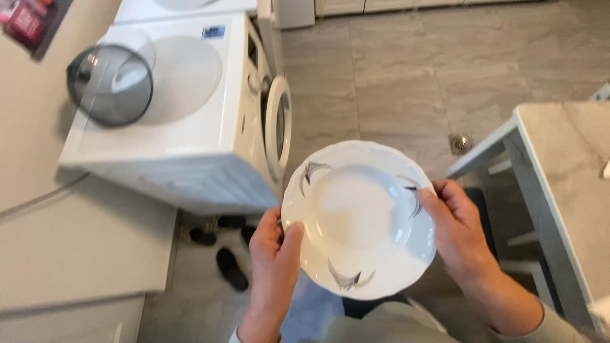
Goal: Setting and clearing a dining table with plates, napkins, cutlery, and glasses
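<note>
Blue rectangular label (213, 32) — washer (190, 121) top (rear right corner).

Bare hands, pale grey-green sleeves (546, 321)

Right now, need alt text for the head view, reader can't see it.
Two bare hands hold a white scalloped ceramic plate with grey leaf sprigs by opposite rims, the left hand and the right hand, above a grey tiled floor. To the left stands a white front-loading washing machine with a clear smoky dome lid on top; a pale table is at right.
</note>
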